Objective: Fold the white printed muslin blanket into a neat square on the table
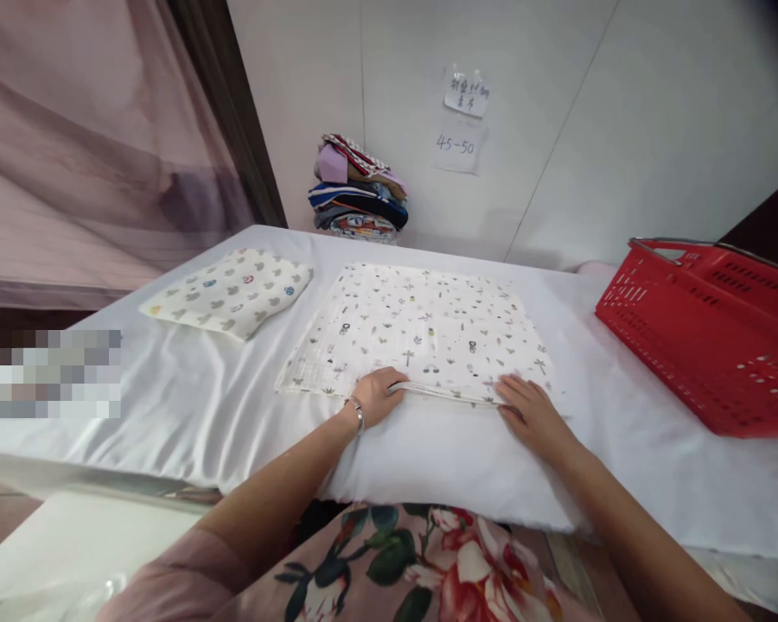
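A white muslin cloth (421, 320) printed with small palms, rainbows and animals lies folded in layers in front of me. My left hand (377, 396), with a silver bracelet at its wrist, is closed on the near edge of this cloth, left of its middle. Near the right end of the same edge, my right hand (530, 413) rests with its fingers stretched over the fabric. Its thumb lies apart from them, just on the near side of the edge. Off to the left is a second folded cloth (230, 292), white with grey mushroom-like shapes and a few coloured ones.
White fabric covers the table (467, 458). A red plastic basket (706, 345) stands at the right. Against the back wall is a stack of folded fabrics (360, 194), below handwritten paper notes (457, 147). A pink curtain (104, 147) hangs on the left.
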`<state>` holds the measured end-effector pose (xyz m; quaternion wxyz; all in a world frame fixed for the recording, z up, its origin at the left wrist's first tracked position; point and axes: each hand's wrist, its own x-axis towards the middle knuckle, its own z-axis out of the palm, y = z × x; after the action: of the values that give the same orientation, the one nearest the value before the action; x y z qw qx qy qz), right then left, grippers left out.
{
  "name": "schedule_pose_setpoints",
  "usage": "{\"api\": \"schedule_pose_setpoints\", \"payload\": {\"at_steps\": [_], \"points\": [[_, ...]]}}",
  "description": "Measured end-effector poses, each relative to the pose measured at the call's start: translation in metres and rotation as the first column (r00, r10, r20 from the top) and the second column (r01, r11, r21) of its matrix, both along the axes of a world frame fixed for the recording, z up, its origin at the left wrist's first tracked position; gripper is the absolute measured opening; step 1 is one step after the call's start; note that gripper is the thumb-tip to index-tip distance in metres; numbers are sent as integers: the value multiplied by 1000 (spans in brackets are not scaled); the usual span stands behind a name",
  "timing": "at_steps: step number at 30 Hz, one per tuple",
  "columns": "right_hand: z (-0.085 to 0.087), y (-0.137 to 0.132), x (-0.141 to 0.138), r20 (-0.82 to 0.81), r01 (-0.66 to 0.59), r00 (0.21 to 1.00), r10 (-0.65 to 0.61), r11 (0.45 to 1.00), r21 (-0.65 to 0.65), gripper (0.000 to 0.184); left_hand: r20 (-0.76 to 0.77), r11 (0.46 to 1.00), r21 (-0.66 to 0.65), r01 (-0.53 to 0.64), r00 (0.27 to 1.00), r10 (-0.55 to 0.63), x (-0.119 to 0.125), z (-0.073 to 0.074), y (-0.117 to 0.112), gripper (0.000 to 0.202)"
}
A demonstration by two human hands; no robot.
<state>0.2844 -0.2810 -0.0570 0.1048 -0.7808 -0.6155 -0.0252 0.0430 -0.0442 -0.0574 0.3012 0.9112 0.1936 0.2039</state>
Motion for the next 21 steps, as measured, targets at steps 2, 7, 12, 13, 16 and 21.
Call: {"api": "schedule_pose_setpoints", "payload": {"at_steps": [2,7,12,13,16,21], "points": [[4,14,-15,5,-102,995,101,995,25,41,-16,999,-27,-34,999,34,1,1,0,20],[8,52,-45,-1,-248,968,251,958,146,36,-23,998,-34,-52,998,51,1,0,0,20],[5,65,-55,-2,-227,973,232,954,197,26,13,997,76,23,1000,-24,-1,0,-3,21],[4,64,-56,-3,-230,972,236,950,211,25,15,991,124,49,999,-51,-2,1,-3,22],[1,61,-57,-5,-246,967,255,938,245,25,9,961,262,88,996,-94,-3,2,-6,24],[-1,60,-56,-41,-236,966,257,933,272,27,8,941,333,69,997,-76,-2,0,-6,26]]}}
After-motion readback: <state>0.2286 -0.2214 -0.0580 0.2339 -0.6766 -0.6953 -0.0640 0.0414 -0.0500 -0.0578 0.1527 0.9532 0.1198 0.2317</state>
